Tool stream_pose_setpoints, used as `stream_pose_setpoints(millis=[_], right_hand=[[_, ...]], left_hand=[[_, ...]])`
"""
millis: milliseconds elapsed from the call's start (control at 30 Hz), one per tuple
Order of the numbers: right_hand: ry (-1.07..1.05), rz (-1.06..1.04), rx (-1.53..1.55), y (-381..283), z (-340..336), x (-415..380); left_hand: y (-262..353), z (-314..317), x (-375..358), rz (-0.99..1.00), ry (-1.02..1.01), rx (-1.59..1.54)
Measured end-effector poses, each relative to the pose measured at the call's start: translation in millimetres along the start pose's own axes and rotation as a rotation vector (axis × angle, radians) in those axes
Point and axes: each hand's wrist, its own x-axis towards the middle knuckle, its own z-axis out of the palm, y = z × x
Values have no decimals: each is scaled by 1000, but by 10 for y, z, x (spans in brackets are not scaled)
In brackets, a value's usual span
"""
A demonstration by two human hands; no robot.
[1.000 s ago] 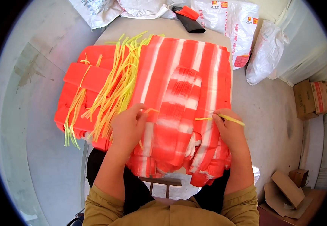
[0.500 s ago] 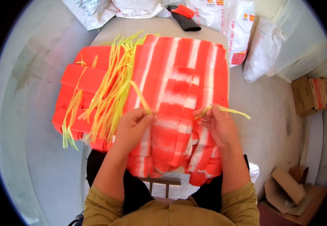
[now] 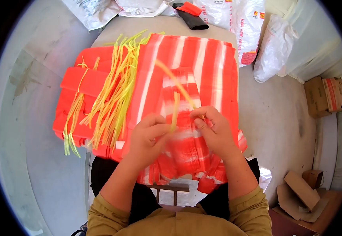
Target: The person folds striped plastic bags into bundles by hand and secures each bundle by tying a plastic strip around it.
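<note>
A folded bundle of red-and-white striped plastic bags (image 3: 181,94) lies lengthwise in front of me on a wider stack of striped bags (image 3: 151,78). At the bundle's left side, my left hand (image 3: 151,137) pinches a yellow plastic strip (image 3: 175,108) whose end sticks up. My right hand (image 3: 213,128), fingers closed, grips another yellow strip end (image 3: 179,84) that slants up and left over the bundle. Whether both ends belong to one strip passing beneath the bundle is hidden. Left of the stack, a bunch of loose yellow strips (image 3: 118,86) is draped over red bags.
Folded red bags (image 3: 86,80) tied with yellow strips lie at the left of the round-cornered table (image 3: 139,25). A black roll with a red piece (image 3: 192,17) lies at the back edge. White sacks (image 3: 247,31) stand behind, and cardboard boxes (image 3: 323,96) are at the right.
My hands have come closer together over the bundle. The right strip end has swung from pointing right to slanting up-left, and the left end has moved right.
</note>
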Motion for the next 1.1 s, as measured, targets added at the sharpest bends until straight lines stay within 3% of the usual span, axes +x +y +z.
stream_pose_setpoints(millis=[133, 367, 567, 767, 933, 1100], right_hand=[[-54, -264, -237, -4, 80, 39], [-75, -379, -284, -1, 119, 33], [-18, -698, -546, -62, 131, 41], [49, -591, -644, -53, 129, -29], [-47, -431, -503, -41, 90, -18], [-121, -433, -397, -106, 36, 41]], left_hand=[[76, 96, 25, 174, 131, 231], [114, 146, 125, 198, 102, 256], [106, 163, 110, 164, 99, 351], [123, 219, 98, 278, 102, 381], [173, 192, 98, 314, 120, 350], [145, 210, 119, 126, 128, 178]])
